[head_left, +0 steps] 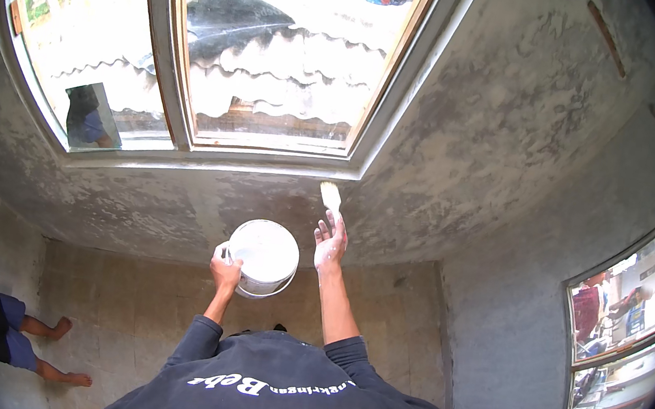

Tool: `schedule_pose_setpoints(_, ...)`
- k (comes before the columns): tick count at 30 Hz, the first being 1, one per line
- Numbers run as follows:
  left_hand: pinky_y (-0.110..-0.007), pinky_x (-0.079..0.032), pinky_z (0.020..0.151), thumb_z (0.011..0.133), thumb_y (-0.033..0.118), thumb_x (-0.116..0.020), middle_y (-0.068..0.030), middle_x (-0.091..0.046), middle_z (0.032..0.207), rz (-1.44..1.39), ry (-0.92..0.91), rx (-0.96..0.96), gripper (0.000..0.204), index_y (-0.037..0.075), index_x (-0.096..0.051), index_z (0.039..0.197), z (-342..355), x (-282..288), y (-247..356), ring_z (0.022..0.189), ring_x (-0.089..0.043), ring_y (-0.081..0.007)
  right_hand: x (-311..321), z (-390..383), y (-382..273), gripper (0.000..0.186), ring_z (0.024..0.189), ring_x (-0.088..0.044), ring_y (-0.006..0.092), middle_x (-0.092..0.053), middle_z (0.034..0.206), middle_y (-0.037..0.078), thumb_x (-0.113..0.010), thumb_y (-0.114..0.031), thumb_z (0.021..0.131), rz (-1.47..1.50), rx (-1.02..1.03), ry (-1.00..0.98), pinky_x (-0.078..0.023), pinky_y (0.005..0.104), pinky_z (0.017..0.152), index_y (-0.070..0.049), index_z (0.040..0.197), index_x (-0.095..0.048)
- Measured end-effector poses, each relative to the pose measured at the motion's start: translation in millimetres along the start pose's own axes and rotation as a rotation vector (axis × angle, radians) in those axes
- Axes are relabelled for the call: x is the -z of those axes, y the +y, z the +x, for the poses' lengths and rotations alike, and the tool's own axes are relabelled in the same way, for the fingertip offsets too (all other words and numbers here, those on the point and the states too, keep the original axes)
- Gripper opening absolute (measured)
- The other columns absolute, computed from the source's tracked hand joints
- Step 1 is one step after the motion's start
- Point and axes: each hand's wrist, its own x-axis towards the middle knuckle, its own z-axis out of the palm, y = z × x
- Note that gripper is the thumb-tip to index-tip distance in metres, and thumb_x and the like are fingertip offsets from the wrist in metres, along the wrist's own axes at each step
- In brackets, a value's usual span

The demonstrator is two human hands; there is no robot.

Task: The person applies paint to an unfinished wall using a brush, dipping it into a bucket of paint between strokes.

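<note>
My left hand (226, 271) grips the side of a white bucket (257, 286), its thumb near the rim. White paint (263, 247) shows inside, and a thin handle hangs along the near side. My right hand (330, 243), palm turned up and smeared with white, holds a paintbrush (330, 195) by its handle. The brush's pale bristles point toward the wall just below the window frame, to the right of the bucket. From this view I cannot tell whether the bristles touch the wall.
A framed window (269, 151) opens above a patchy grey wall (466, 140); corrugated roofing lies outside. A loose glass pane (93, 117) leans at its left. Another person's bare legs (46, 329) are at lower left on the tiled floor (135, 304). A second window (616, 322) sits right.
</note>
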Motion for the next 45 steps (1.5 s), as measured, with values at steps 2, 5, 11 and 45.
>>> schedule_pose_setpoints(2,-0.034,-0.051,0.069,0.065,-0.002,-0.063,-0.0124,-0.067,0.089,-0.016,-0.003,0.023,0.043,0.001,-0.059,0.107,-3.8,1.6,-2.9,0.076,-0.064,-0.0203,5.8,-4.9,3.8,0.04,0.093,-0.054,0.0135,-0.057,0.124,-0.002,-0.052,-0.038,0.092,0.023,0.018,-0.023,-0.044,0.0281,0.075,-0.015,0.125,-0.05)
schedule_pose_setpoints(5,-0.034,-0.053,0.065,0.065,-0.002,-0.063,-0.0119,-0.066,0.087,-0.009,0.004,0.091,0.042,0.0,-0.059,0.107,-8.5,6.0,-2.4,0.074,-0.064,-0.0199,8.1,-6.8,10.3,0.044,0.09,-0.054,0.0115,-0.055,0.127,0.0,-0.05,-0.04,0.093,0.09,0.057,-0.04,-0.043,0.027,0.074,-0.015,0.129,-0.049)
schedule_pose_setpoints(11,-0.033,-0.054,0.06,0.065,-0.002,-0.062,-0.0117,-0.066,0.085,-0.012,-0.023,0.014,0.042,0.0,-0.059,0.106,-6.1,9.6,-13.9,0.073,-0.064,-0.0201,21.8,20.4,35.0,0.041,0.086,-0.056,0.0101,-0.058,0.123,0.0,-0.051,-0.037,0.093,0.063,0.056,0.012,-0.045,0.025,0.068,-0.016,0.128,-0.048)
schedule_pose_setpoints(45,-0.035,-0.051,0.079,0.066,-0.002,-0.061,-0.0149,-0.066,0.098,-0.004,0.155,0.267,0.045,0.001,-0.059,0.11,-26.6,-8.7,-5.0,0.089,-0.065,-0.0246,35.7,43.0,27.3,0.03,0.077,-0.06,0.0099,-0.067,0.097,0.009,-0.06,-0.022,0.09,0.114,0.152,0.113,-0.048,0.0218,0.065,-0.001,0.112,-0.061)
